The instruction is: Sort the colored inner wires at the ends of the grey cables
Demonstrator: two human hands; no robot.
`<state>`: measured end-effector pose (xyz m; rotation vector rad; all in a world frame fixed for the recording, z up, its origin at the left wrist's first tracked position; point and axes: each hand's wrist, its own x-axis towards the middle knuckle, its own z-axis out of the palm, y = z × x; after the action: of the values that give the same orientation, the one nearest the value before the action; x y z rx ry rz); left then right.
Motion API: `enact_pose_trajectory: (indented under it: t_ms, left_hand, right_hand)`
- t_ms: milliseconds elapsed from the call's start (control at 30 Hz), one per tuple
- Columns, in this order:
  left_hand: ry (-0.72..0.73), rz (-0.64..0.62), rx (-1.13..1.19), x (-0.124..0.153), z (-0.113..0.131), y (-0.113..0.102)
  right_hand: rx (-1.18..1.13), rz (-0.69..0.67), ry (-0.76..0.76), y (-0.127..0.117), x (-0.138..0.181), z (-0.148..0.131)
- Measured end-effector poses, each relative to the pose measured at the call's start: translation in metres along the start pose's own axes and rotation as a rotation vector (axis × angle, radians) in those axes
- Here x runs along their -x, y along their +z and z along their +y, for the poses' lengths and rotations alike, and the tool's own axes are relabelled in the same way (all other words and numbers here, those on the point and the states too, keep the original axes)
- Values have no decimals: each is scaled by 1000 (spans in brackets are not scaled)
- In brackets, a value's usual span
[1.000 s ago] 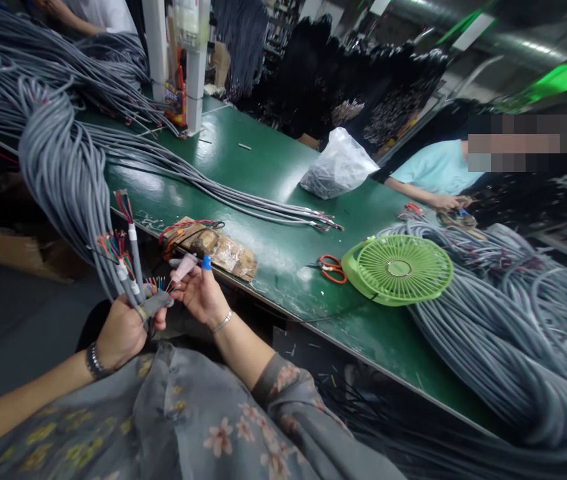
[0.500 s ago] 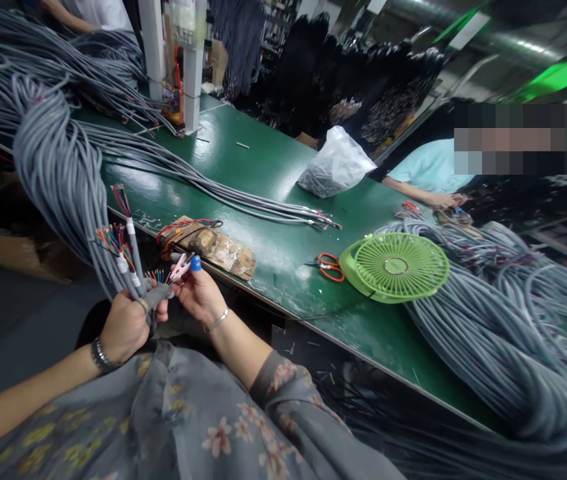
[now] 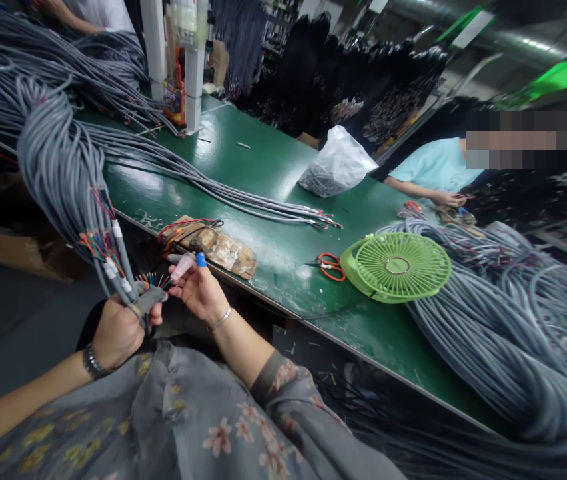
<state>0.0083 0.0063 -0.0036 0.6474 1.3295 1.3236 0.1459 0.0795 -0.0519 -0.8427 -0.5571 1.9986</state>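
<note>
The left hand (image 3: 119,328) is wrapped firmly around a handful of grey cables (image 3: 124,267), which rise up and away to the left of that grip and loop over the edge of the bench (image 3: 273,260). A grey wrap (image 3: 149,300) sits at its thumb; whether it is a thumb cover or cable jacket cannot be told. Just above this grip, coloured wires (image 3: 150,280) fan out toward the right hand (image 3: 202,293), whose thumb, under a blue cover (image 3: 200,259), and fingers pinch a pink clip (image 3: 182,268). Whether a wire is caught in the clip is too small to tell.

Compared with half a second ago, the held cable ends, with their white bands (image 3: 110,268), have swung further left and lower, and the left grip has shifted slightly that way too. The pink clip, which showed its two arms, now turns a broad side to view. The wires seem a little more spread between the two grips, which likely makes single strands easier to pick out; the work appears partway through.

Just beyond the right grip lies a wooden block (image 3: 233,253); farther right of it, well apart, are orange-handled scissors (image 3: 332,267) touching or nearly touching a green fan (image 3: 397,267).
</note>
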Motion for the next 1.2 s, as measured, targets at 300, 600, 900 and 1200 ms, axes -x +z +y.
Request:
enact_pose_trajectory:
  t_ms: [300, 600, 900, 1200]
  left_hand:
    - [-2, 43, 4, -1, 3, 9]
    - [-10, 100, -5, -1, 8, 18]
    - [12, 74, 4, -1, 4, 9]
    - [135, 134, -9, -7, 8, 6]
  right_hand:
    - [67, 25, -79, 1, 5, 4]
    - [-14, 44, -63, 1, 2, 3]
    - [-23, -3, 1, -1, 2, 2]
    - [55, 33, -59, 2, 7, -5]
